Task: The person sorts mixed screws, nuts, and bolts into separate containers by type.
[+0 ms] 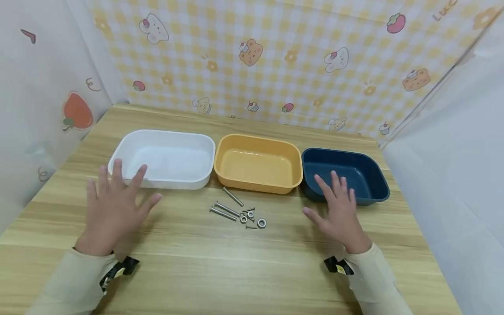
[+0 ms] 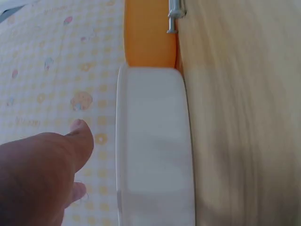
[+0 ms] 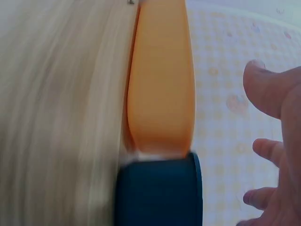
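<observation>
My left hand [image 1: 118, 208] is spread with nothing in it, its fingertips overlapping the near rim of the white bin [image 1: 169, 180] in the head view. On the other side my right hand [image 1: 340, 214], fingers also spread and holding nothing, overlaps the near wall of the dark blue bin [image 1: 370, 199]. Between the hands lies a small group of metal hardware: long screws [image 1: 223, 213], another long screw [image 1: 233, 196], a larger nut [image 1: 261, 223], smaller nuts [image 1: 243, 219] and several short screws [image 1: 250, 227]. The yellow bin [image 1: 257, 186] stands just behind this group.
The three bins form a row across the wooden table [image 1: 220, 271], side by side. Behind them hangs a yellow checked cloth [image 1: 275, 74] with cartoon prints. White sheets [image 1: 453, 175] border both sides. A strap with a small black device [image 1: 118, 271] sits on each wrist.
</observation>
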Demonstrator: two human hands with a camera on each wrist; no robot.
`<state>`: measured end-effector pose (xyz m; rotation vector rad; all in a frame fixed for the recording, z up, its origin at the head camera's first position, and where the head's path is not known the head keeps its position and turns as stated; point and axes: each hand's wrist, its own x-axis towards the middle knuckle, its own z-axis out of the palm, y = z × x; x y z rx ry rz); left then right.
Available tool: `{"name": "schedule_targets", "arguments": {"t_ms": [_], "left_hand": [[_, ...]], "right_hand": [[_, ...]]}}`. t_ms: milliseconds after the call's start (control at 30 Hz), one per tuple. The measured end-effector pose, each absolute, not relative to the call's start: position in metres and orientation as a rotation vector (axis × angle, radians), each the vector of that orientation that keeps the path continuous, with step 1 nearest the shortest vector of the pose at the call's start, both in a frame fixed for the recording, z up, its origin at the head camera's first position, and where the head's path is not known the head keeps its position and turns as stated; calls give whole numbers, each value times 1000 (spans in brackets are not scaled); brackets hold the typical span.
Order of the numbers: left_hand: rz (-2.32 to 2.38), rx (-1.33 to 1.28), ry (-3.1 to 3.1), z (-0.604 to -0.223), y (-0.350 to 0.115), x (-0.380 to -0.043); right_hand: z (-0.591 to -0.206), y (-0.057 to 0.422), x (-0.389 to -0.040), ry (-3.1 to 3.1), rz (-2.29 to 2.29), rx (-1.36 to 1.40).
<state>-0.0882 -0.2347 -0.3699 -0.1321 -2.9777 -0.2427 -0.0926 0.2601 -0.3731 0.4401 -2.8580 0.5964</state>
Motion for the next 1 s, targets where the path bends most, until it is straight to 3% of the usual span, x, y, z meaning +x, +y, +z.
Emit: {"name": "schedule_targets", "arguments": {"t_ms": [533, 1000], "left_hand": [[-914, -67, -2964, -370, -287, -145], [-985, -31, -3099, -373, -291, -154]], "right_hand": [[-359, 195, -137, -2609, 1171, 712], [-366, 147, -148, -2729, 1362, 922]]}}
